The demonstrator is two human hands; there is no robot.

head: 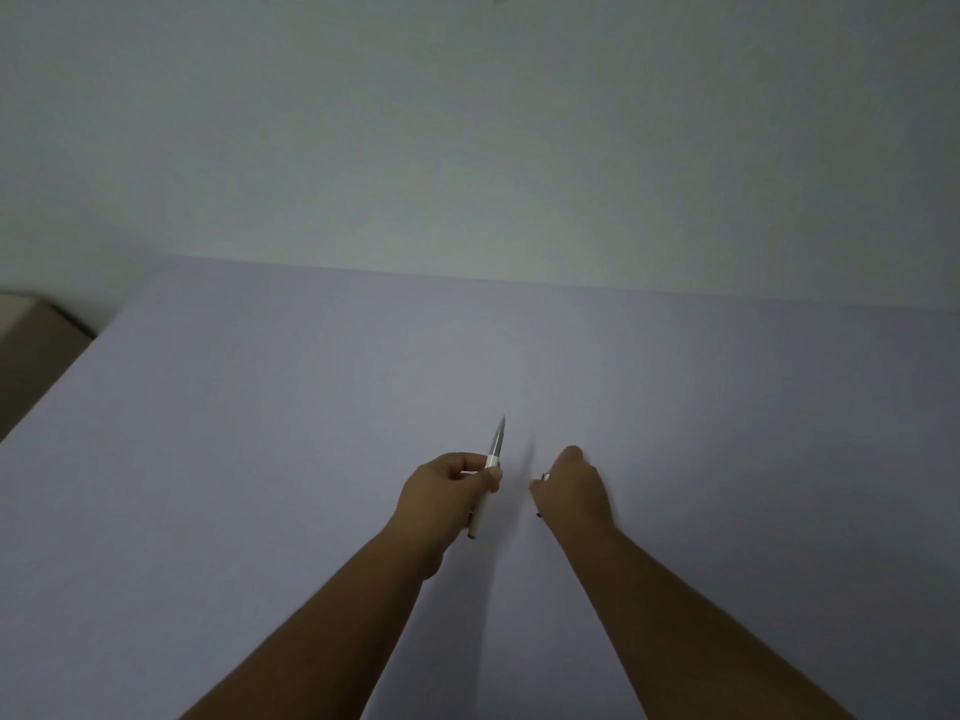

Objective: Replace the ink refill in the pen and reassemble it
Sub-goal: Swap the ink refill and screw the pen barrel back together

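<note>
White pen (pixel 491 467) in left hand (pixel 447 491)

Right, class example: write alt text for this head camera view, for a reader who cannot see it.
A person's left hand holds a white pen, silver tip pointing away, above a plain pale table. The right hand is closed beside it around something small that cannot be made out.

A broad pale lavender table (pixel 270 459) fills the lower part of the view, its far edge running straight across against a plain whitish wall (pixel 467 122). Past the table's far left corner, a beige, box-like object (pixel 31 350) with a dark rim sits lower down, too dim to identify.
</note>
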